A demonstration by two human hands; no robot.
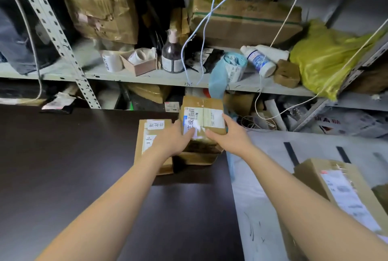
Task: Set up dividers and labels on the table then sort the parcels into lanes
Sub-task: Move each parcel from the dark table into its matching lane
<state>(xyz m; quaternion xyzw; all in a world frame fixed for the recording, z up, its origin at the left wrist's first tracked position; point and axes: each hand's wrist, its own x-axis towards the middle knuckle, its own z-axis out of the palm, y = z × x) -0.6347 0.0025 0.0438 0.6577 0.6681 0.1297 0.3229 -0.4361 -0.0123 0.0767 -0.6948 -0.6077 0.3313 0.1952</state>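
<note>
Taped cardboard parcel (202,118) between left hand (176,138) and right hand (228,132)

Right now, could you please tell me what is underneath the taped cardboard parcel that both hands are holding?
The taped cardboard parcel, gripped by the left hand and right hand, sits on another brown cardboard box on the dark table. That lower box's top is covered.

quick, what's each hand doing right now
left hand: gripping the left side of the top parcel.
right hand: gripping the same parcel's right side.
</note>
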